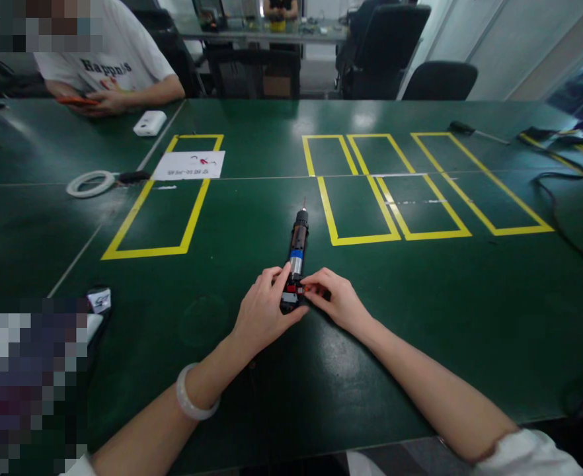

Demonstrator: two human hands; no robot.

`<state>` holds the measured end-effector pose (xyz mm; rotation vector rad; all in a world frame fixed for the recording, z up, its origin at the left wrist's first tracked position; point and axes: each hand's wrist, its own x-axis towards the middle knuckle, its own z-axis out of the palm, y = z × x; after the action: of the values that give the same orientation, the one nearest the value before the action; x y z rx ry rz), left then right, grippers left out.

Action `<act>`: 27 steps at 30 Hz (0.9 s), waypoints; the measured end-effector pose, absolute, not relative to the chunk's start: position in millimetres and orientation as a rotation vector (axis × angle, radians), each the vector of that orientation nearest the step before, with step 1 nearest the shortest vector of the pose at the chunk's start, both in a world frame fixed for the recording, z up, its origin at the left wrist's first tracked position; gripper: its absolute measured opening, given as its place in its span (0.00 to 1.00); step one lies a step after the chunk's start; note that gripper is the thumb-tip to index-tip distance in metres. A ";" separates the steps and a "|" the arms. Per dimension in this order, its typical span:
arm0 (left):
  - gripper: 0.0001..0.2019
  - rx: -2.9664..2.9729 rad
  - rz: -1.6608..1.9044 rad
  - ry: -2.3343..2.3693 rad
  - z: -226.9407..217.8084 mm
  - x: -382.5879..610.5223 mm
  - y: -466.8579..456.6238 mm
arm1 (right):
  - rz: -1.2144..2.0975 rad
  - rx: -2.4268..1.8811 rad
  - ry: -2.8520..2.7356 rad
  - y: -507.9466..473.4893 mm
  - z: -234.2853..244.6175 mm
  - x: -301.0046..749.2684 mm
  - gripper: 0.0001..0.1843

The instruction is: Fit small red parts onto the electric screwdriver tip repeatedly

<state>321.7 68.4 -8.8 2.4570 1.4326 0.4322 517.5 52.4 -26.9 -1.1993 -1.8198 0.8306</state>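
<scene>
A slim black electric screwdriver (298, 248) with a blue and silver band lies on the green table (420, 317), its bit pointing away from me. My left hand (264, 311) grips its near end, thumb and fingers curled round the black base. My right hand (334, 297) meets it from the right, fingertips pinched on a small red part at that same end. A pale bangle sits on my left wrist.
Yellow tape rectangles (160, 198) (420, 188) mark the table. A tape roll (90, 183), a white sheet (190, 165) and a white box (149, 123) lie at the left. A person in a white shirt (108, 66) sits at the far left. Black cables (559, 198) run at the right.
</scene>
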 end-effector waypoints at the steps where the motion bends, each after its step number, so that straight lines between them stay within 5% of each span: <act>1: 0.40 2.475 0.437 1.436 -9.0 322.6 68.9 | 0.845 -1.215 -1.785 52.3 -27.6 516.8 0.09; 14: 0.37 2.641 0.271 1.606 3.1 330.7 79.0 | 1.132 -1.129 -1.489 53.1 -34.4 526.4 0.14; 27: 0.36 2.412 -0.053 1.973 12.5 221.0 128.5 | 1.179 -1.140 -1.491 52.3 -31.3 528.2 0.13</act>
<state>221.0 128.5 12.5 2.4120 1.9727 -0.0530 528.2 52.3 -31.3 -1.1399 -1.4915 1.1789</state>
